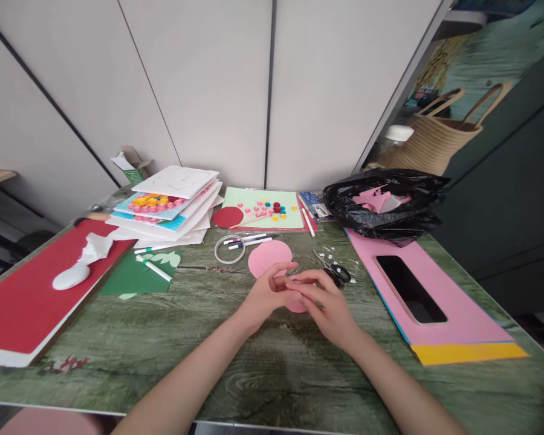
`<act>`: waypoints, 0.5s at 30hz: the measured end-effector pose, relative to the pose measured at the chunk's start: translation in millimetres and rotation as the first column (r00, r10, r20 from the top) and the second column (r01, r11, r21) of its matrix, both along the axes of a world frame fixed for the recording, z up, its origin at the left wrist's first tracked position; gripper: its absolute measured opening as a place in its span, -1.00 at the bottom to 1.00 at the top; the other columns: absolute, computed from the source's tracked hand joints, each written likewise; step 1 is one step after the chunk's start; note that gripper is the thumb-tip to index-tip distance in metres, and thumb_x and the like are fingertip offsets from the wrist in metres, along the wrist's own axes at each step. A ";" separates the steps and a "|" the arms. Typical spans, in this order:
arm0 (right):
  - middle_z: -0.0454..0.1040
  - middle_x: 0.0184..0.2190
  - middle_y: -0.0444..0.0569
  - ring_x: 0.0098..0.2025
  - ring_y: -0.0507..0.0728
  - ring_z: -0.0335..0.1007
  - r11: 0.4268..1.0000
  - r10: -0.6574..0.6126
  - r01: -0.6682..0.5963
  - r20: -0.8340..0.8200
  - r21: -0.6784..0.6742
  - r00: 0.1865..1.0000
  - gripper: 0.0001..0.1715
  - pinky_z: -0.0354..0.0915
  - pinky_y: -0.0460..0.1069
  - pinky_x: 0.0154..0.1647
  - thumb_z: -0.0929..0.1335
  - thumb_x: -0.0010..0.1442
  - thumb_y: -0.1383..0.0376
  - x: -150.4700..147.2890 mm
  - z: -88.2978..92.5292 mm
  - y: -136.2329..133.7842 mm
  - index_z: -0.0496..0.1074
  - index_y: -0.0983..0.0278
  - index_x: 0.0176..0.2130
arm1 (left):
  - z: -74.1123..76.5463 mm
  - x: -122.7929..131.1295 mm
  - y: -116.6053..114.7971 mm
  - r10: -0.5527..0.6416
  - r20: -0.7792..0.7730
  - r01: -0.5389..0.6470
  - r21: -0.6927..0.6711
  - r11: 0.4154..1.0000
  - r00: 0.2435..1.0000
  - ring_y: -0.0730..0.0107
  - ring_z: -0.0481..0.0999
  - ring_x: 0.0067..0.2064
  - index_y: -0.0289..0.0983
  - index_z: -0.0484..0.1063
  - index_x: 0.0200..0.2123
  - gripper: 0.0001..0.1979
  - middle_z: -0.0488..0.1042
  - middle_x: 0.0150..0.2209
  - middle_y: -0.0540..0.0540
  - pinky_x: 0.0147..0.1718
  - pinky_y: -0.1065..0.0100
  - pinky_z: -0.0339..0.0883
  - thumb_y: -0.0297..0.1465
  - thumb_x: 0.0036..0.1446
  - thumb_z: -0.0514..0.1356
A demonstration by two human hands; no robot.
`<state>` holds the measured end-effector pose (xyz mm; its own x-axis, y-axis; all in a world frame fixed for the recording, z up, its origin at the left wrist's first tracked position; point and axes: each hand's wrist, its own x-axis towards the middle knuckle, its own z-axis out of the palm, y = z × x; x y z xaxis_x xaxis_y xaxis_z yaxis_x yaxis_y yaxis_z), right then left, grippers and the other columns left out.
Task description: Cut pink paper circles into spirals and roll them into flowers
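Observation:
Over the middle of the table, my left hand (268, 297) and my right hand (330, 305) meet at the fingertips. Both are closed on a small piece of pink paper (295, 306), mostly hidden by the fingers; its rounded lower edge shows beneath them. Just behind my left hand lie overlapping pink paper circles (272, 254). Black-handled scissors (340, 275) rest beyond my right hand, with small paper scraps around the blades. A roll of tape (229, 249) and several pens (254, 240) are left of the circles.
At the back, a pale green sheet (236, 196) carries small coloured paper rolls, beside a red circle (228, 217). Stacked artwork (176, 181), green paper (131, 275) and red sheets (22, 302) lie left. A black bag (381, 223) and a phone (410, 289) on pink sheets (466, 314) occupy the right.

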<state>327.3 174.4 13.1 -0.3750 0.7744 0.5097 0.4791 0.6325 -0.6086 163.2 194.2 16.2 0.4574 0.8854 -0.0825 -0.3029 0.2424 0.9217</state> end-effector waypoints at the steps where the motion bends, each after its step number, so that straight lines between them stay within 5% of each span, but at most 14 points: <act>1: 0.31 -0.11 0.00 -0.04 0.11 0.27 1.000 0.006 -0.006 0.006 -0.013 1.000 -0.61 0.30 0.06 -0.07 0.23 0.21 0.43 -0.3 -0.5 0.3 0.38 0.09 -0.03 | -0.1 -0.1 0.1 0.014 -0.029 -0.013 0.026 1.000 0.999 0.36 0.45 -0.31 -0.23 0.27 -0.02 -0.45 0.46 -0.40 -0.02 -0.28 0.33 0.29 -0.43 -0.13 0.32; 5: 0.31 -0.14 0.00 -0.08 0.13 0.30 0.999 -0.037 0.036 -0.039 -0.034 0.999 -0.68 0.31 0.08 -0.09 0.27 0.17 0.42 0.4 -2.7 2.2 0.44 0.11 -0.13 | -0.5 0.5 -1.0 0.048 -0.095 -0.039 0.098 0.994 0.994 0.35 0.45 -0.27 -0.25 0.28 -0.02 -0.44 0.48 -0.38 -0.05 -0.23 0.31 0.30 -0.43 -0.15 0.33; 15: 0.33 -0.32 -0.09 -0.27 0.09 0.33 0.988 -0.149 0.141 -0.199 -0.055 0.969 -0.85 0.31 0.02 -0.25 0.38 0.00 0.43 -3.5 1.5 1.9 0.36 0.22 -0.54 | -3.1 6.4 -2.9 -0.056 0.031 0.056 -0.019 0.998 0.998 0.35 0.46 -0.28 -0.26 0.32 -0.06 -0.38 0.49 -0.39 -0.04 -0.23 0.27 0.33 -0.46 -0.27 0.39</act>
<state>323.7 176.3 14.6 -0.1497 0.8343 0.5307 0.4287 0.5384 -0.7255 169.6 191.4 13.1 0.5090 0.8565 -0.0854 -0.3163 0.2783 0.9069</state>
